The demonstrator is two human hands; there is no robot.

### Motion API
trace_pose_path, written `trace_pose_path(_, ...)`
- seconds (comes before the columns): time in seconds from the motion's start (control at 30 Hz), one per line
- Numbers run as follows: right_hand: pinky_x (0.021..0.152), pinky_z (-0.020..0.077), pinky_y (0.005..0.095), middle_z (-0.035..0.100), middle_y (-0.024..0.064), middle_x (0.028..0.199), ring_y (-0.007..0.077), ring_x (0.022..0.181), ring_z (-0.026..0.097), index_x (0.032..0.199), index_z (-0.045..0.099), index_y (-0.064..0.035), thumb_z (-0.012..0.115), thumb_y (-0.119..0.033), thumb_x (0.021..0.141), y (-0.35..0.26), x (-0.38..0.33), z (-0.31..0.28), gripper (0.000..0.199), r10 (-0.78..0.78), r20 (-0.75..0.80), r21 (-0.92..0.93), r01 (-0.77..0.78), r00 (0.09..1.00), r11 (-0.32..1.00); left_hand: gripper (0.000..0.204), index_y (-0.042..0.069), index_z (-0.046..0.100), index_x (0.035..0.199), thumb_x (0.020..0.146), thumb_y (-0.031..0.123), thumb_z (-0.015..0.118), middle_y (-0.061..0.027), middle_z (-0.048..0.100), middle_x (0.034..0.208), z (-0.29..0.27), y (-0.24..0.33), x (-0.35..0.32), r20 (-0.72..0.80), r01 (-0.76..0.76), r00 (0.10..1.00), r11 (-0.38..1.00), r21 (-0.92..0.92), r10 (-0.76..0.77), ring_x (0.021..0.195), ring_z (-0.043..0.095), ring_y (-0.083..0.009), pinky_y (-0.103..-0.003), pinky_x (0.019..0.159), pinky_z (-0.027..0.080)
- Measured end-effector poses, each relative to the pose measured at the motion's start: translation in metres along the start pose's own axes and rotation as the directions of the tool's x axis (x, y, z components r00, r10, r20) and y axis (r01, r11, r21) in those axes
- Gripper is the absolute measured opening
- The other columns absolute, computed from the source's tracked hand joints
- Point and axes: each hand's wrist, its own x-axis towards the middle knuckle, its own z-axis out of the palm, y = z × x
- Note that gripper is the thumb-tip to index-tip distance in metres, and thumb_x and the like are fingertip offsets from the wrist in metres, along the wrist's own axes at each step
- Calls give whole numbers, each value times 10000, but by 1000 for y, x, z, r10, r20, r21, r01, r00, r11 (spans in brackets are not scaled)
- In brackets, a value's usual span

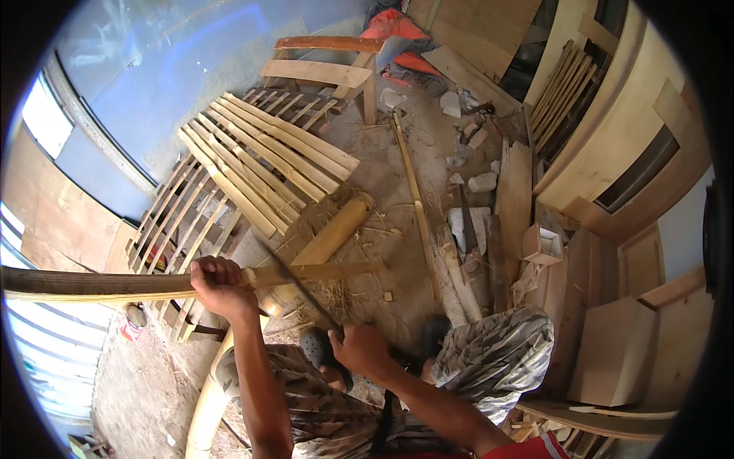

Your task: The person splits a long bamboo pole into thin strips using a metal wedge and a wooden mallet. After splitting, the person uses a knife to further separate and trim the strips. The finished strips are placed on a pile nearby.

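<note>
The left hand (220, 284) clenches a long split bamboo slat (153, 284) held level over the knees; the right hand (361, 348) grips a dark blade (294, 281) against it. Trimming looks midway: finished pale slats (267, 161) lie stacked beyond.

Only pkg-like thing: small open wooden box (541, 243), right of centre, among planks. No labels, signs, screens.

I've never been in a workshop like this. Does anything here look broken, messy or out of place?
Mostly a busy mess. Pale stone chunks and wood scraps litter the dirt floor, with dry shavings below the bamboo strip in the left hand. The right hand grips a dark blade. Nothing looks plainly broken.
</note>
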Motion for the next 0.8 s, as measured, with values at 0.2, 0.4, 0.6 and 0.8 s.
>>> trace_pose_path(0.2, 537, 503, 488, 602, 210, 596, 406, 581, 628, 834, 642, 16, 595, -336, 905, 54, 14, 14, 362, 82, 12, 64, -83, 997, 995, 314, 120, 421, 749, 962, 348, 462, 22, 307, 588, 18, -2, -4, -83, -19, 996, 999, 33, 22, 465, 254, -98, -263, 448, 230)
trace_pose_path(0.4, 541, 499, 497, 606, 213, 603, 411, 589, 625, 845, 647, 19, 602, -313, 893, 8, -11, 6, 338, -109, -81, 48, 113, 991, 992, 292, 162, 417, 742, 936, 374, 474, 36, 292, 578, 8, -2, 3, -119, 6, 993, 996, 89, 5, 486, 272, -98, -267, 436, 207)
trace_pose_path(0.6, 530, 491, 506, 596, 202, 578, 413, 556, 612, 880, 638, 18, 604, -299, 890, 63, 2, 29, 319, 36, -2, -25, -36, 999, 999, 296, 160, 413, 721, 933, 358, 470, 32, 297, 564, 10, 0, 8, -134, 14, 991, 998, 55, -7, 468, 271, -102, -264, 430, 211)
trace_pose_path(0.8, 528, 490, 506, 589, 208, 573, 415, 555, 612, 874, 640, 17, 607, -300, 885, 58, -1, 32, 319, -55, -101, -98, 45, 993, 994, 310, 155, 421, 714, 953, 350, 452, 40, 282, 538, 19, 2, -1, -101, 14, 995, 998, 66, -7, 440, 243, -97, -273, 417, 221)
